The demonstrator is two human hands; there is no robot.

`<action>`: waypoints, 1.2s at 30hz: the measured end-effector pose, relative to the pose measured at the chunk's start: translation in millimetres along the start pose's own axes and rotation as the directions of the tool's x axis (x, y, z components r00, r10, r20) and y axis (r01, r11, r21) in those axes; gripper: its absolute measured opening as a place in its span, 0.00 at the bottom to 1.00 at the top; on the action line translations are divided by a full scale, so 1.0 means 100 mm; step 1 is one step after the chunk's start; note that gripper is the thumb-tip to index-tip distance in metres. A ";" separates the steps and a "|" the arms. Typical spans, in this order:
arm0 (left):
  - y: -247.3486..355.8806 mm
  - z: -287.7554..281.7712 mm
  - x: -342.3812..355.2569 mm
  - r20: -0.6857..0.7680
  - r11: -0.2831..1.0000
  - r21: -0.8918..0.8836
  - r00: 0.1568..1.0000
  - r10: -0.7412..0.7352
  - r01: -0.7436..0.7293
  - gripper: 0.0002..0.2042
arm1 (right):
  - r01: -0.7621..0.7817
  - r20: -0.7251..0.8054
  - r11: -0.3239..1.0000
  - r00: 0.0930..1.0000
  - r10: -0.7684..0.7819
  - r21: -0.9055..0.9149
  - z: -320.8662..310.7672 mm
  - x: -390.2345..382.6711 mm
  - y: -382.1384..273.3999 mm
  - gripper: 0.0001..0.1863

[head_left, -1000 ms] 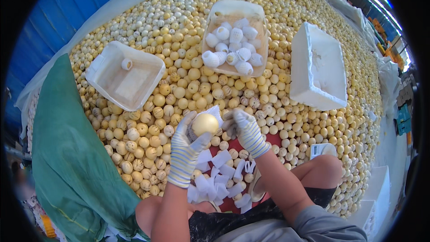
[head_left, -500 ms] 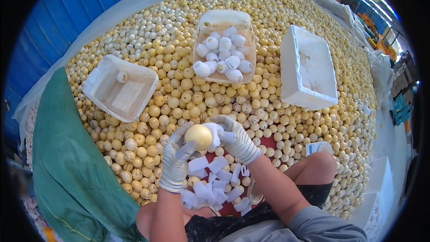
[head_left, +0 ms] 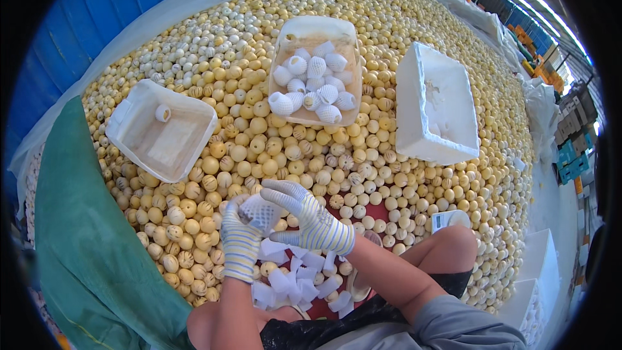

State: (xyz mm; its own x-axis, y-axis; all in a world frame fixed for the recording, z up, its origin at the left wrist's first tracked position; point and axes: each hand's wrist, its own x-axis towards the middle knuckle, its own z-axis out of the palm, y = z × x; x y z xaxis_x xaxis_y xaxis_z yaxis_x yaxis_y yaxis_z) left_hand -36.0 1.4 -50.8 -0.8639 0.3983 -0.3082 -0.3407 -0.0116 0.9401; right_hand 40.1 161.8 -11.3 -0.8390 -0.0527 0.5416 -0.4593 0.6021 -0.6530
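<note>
A round pepino melon in a white foam net sleeve (head_left: 260, 212) rests in my left hand (head_left: 237, 236), whose gloved fingers are closed round it from the left and below. My right hand (head_left: 312, 221), in a matching striped glove, is beside it with fingers stretched out and thumb apart. Its fingertips are at the upper side of the sleeve; whether they press on it I cannot tell. Loose white foam sleeves (head_left: 295, 285) lie in a heap below my hands, between my legs.
Yellow, partly striped pepino melons (head_left: 253, 155) spread all around. A tub (head_left: 314, 26) of sleeved melons stands ahead. A tub (head_left: 162, 149) with one sleeved melon is at left, a white foam box (head_left: 414, 136) at right. A small scale (head_left: 447, 219) sits by my right knee; green cloth (head_left: 91, 240) lies left.
The bare yellow melon now has the foam sleeve round it. Both hands have shifted slightly left, and my right hand has opened out. The whole view has moved a little.
</note>
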 end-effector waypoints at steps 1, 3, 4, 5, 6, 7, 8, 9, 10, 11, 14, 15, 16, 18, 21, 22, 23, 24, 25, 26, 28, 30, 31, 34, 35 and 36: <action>-0.06 0.01 0.00 -0.012 0.998 0.058 1.000 -0.009 0.009 0.36 | -0.077 0.054 0.995 0.996 0.073 0.061 0.06 -0.06 0.10 0.40; -0.28 0.02 0.00 -0.045 0.984 0.176 0.999 -0.027 0.034 0.35 | -0.237 0.177 0.955 0.963 0.206 0.177 0.27 -0.23 0.38 0.41; -0.34 -0.01 -0.03 0.018 0.940 0.319 0.992 0.122 -0.121 0.34 | -0.384 0.231 0.906 0.911 0.340 0.177 0.35 -0.22 0.47 0.41; -0.30 0.03 -0.04 0.001 0.959 0.261 0.994 0.113 -0.110 0.33 | -0.500 0.195 0.821 0.865 0.462 0.276 0.47 -0.28 0.81 0.35; -0.19 0.09 -0.06 -0.011 0.975 0.200 0.994 0.105 -0.100 0.33 | -0.595 0.168 0.713 0.798 0.579 0.372 0.57 -0.33 1.20 0.29; -0.06 0.11 -0.09 -0.033 0.986 0.141 0.995 0.093 -0.088 0.32 | -0.549 0.246 0.421 0.772 0.585 0.722 0.53 -0.25 1.47 0.28; 0.13 0.18 -0.14 -0.033 0.984 0.146 0.994 0.104 -0.098 0.31 | -0.409 0.320 0.033 0.758 0.568 0.912 0.31 -0.15 1.79 0.28; 0.18 0.17 -0.14 -0.034 0.987 0.122 0.993 0.112 -0.107 0.31 | -0.198 0.381 -0.372 0.759 0.527 0.907 0.07 -0.07 2.07 0.28; 0.19 0.13 -0.14 -0.038 0.990 0.097 0.993 0.110 -0.106 0.31 | 0.049 0.421 -0.705 0.772 0.476 0.707 -0.09 -0.05 2.26 0.29; 0.14 -0.01 -0.16 -0.081 0.992 0.089 0.992 0.101 -0.093 0.30 | -0.369 0.208 0.046 0.620 0.757 0.928 -0.17 0.17 1.98 0.28; 0.17 0.03 -0.16 -0.054 0.993 0.063 0.994 0.098 -0.095 0.28 | -0.552 0.116 0.330 0.623 0.774 0.765 -0.38 0.18 2.03 0.29; 0.15 0.02 -0.14 -0.054 0.991 0.081 0.993 0.107 -0.103 0.28 | -0.648 0.121 0.462 0.648 0.752 0.606 -0.31 0.12 2.02 0.27; 0.14 0.04 -0.12 -0.034 0.990 0.080 0.993 0.117 -0.114 0.27 | -0.721 0.136 0.645 0.687 0.714 0.253 -0.17 -0.11 2.08 0.26; 0.12 0.04 -0.10 -0.015 0.987 0.087 0.991 0.137 -0.135 0.26 | -0.611 0.296 0.739 0.677 0.674 -0.284 0.30 -0.66 1.95 0.23; 0.15 0.06 -0.11 -0.021 0.991 0.095 0.995 0.094 -0.091 0.25 | -0.245 0.467 0.755 0.659 0.590 -0.608 0.94 -1.49 1.67 0.17; 0.16 0.05 -0.13 -0.019 0.992 0.084 0.995 0.098 -0.096 0.24 | -0.192 0.455 0.765 0.706 0.543 -0.615 1.08 -1.72 1.69 0.16; 0.15 0.06 -0.12 -0.006 0.989 0.107 0.995 0.101 -0.099 0.24 | -0.142 0.439 0.765 0.747 0.500 -0.629 1.17 -1.97 1.74 0.15; 0.15 0.04 -0.12 -0.005 0.986 0.128 0.994 0.106 -0.105 0.24 | -0.083 0.431 0.766 0.785 0.444 -0.638 1.19 -1.97 1.68 0.13; 0.14 0.02 -0.13 -0.003 0.983 0.150 0.994 0.112 -0.110 0.23 | -0.205 0.409 0.723 0.709 0.574 -0.660 1.21 -1.95 1.65 0.15; 0.13 -0.01 -0.14 -0.004 0.984 0.149 0.995 0.099 -0.098 0.22 | -0.319 0.384 0.660 0.612 0.691 -0.680 1.21 -1.92 1.64 0.16; 0.14 0.00 -0.11 -0.010 0.978 0.190 0.996 0.090 -0.086 0.22 | -0.569 0.232 0.636 0.623 0.747 -0.521 1.00 -1.81 1.60 0.15; 0.13 0.01 -0.12 -0.022 0.962 0.260 0.995 0.093 -0.084 0.22 | -0.696 0.188 0.609 0.587 0.788 -0.381 0.75 -1.50 1.52 0.17; 0.13 0.02 -0.11 -0.029 0.946 0.311 0.994 0.106 -0.092 0.22 | -0.750 0.180 0.598 0.571 0.801 -0.282 0.62 -1.28 1.42 0.17; 0.15 0.03 -0.13 -0.034 0.919 0.382 0.992 0.123 -0.101 0.23 | -0.760 0.214 0.650 0.634 0.743 -0.008 0.44 -0.79 1.01 0.19; 0.12 0.04 -0.13 -0.029 0.914 0.392 0.992 0.124 -0.102 0.23 | -0.756 0.224 0.651 0.646 0.730 0.061 0.37 -0.63 0.81 0.19; -0.02 -0.04 -0.11 -0.007 0.891 0.427 0.984 0.176 -0.156 0.23 | -0.697 0.212 0.712 0.710 0.672 0.078 0.30 -0.50 0.61 0.19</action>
State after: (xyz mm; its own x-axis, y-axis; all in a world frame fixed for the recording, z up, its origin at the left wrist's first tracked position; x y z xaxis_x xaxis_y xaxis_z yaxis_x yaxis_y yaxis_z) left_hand -27.7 -6.6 -49.5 -0.9129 0.3839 -0.1389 -0.0102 0.3186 0.9478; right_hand 44.8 177.0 -94.4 -0.9660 0.1980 -0.1665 0.2352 0.4038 -0.8841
